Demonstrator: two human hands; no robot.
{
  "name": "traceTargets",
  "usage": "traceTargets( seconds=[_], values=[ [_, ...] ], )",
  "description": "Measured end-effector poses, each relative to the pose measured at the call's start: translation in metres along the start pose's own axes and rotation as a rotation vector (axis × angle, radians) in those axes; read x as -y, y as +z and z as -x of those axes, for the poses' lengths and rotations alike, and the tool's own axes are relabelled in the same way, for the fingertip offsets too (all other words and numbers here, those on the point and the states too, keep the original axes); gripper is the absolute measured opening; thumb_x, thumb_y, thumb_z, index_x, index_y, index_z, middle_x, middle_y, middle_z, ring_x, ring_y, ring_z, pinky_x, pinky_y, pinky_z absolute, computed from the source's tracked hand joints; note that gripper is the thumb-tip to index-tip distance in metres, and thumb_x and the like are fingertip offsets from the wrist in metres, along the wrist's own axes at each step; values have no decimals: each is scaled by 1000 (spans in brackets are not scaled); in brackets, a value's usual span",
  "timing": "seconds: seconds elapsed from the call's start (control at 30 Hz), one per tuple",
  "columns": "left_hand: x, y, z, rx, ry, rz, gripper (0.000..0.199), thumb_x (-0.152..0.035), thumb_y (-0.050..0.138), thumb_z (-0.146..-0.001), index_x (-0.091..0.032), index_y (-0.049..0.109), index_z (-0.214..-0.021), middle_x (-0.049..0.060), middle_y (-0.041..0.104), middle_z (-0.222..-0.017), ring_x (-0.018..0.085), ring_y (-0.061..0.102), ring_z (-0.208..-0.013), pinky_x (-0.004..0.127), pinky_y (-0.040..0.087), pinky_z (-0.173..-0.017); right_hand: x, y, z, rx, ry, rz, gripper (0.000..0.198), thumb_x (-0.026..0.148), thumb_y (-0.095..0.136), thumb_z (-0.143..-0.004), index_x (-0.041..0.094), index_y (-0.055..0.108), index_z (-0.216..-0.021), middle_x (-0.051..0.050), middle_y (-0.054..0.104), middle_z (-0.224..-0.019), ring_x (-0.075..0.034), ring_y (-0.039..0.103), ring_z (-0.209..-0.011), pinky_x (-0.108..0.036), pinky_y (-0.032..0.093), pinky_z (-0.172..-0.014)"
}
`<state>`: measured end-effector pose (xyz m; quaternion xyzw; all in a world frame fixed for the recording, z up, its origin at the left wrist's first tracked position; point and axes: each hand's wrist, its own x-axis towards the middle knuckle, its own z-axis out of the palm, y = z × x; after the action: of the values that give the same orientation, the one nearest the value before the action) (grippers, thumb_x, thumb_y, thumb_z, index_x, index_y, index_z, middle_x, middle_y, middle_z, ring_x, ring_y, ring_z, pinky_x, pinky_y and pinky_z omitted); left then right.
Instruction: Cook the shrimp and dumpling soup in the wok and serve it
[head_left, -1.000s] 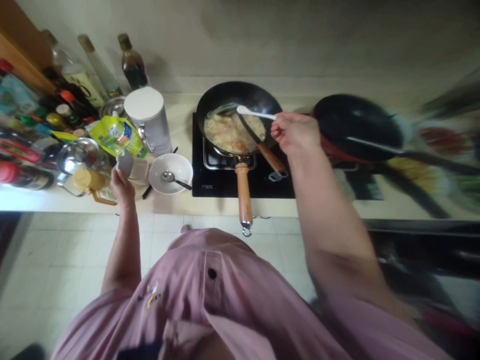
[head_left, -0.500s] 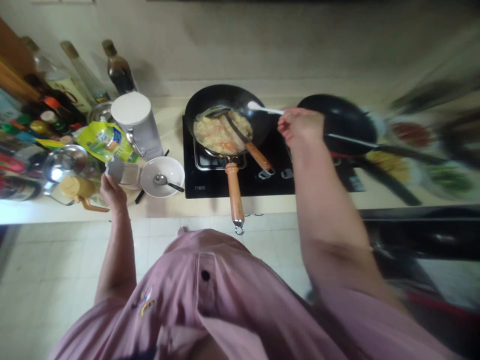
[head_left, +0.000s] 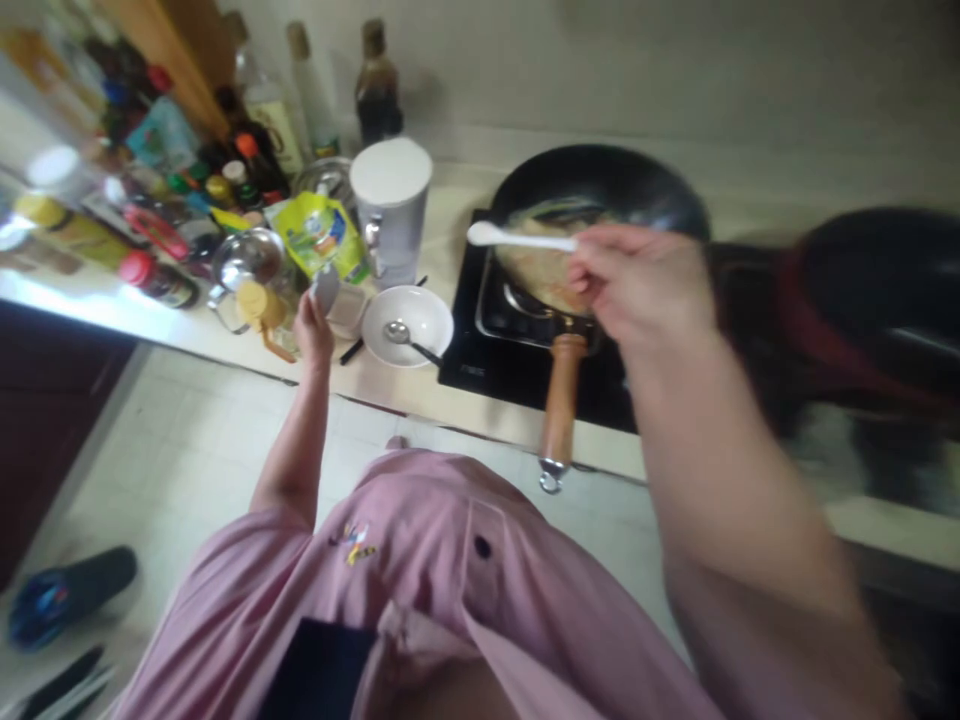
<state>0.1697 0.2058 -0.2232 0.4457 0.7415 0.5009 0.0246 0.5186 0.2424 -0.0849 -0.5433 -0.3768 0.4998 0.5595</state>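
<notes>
My right hand is closed around the handle of a small white spoon, held above the wok. The spoon's bowl points left. Below it, the black wok holds pale, cooked-looking food, partly hidden by my hand and blurred. My left hand grips the raised greyish lid of a small seasoning box on the counter. Right beside that box sits a white bowl with a metal spoon lying in it.
The wok's wooden handle sticks out past the counter's front edge. A lidded pitcher, a yellow-green pouch and a yellow-topped jar crowd the left. Several bottles stand behind. A second dark pan is at the right.
The view has turned left, so the counter appears further right. My right hand has carried the white spoon leftward across the wok. My left hand stays at the box's lid.
</notes>
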Motion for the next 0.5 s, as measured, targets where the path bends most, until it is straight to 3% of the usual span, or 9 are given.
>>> traceTargets(
  seconds=[0.2, 0.3, 0.4, 0.5],
  values=[
    [5, -2, 5, 41, 45, 85, 53, -54, 36, -101, -14, 67, -119, 14, 73, -112, 22, 69, -105, 33, 52, -96, -75, 131, 28, 409, 23, 293, 15, 5, 58, -83, 14, 67, -75, 1, 57, -53, -10, 54, -47, -21, 44, -48],
    [5, -4, 6, 64, 54, 118, 58, -58, 34, -101, -15, 65, -123, 15, 72, -118, 23, 68, -111, 34, 51, -100, -95, 168, 34, 593, -91, 573, 16, 15, 56, -90, 13, 72, -92, -4, 66, -67, -16, 64, -62, -27, 53, -63],
    [5, -5, 6, 74, 117, 139, 62, -60, 34, -100, -13, 61, -131, 17, 65, -132, 24, 61, -125, 35, 45, -108, -85, 163, 45, 665, -404, 893, 41, 31, 59, -92, 14, 63, -130, -12, 72, -100, -26, 67, -93, -38, 54, -85],
    [8, -6, 6, 130, 213, 130, 61, -58, 39, -99, -15, 54, -140, 17, 56, -144, 24, 52, -136, 36, 38, -115, -59, 114, 49, 563, -648, 1068, 60, 33, 53, -95, 16, 42, -151, -17, 62, -128, -30, 61, -111, -43, 51, -94]
  ],
)
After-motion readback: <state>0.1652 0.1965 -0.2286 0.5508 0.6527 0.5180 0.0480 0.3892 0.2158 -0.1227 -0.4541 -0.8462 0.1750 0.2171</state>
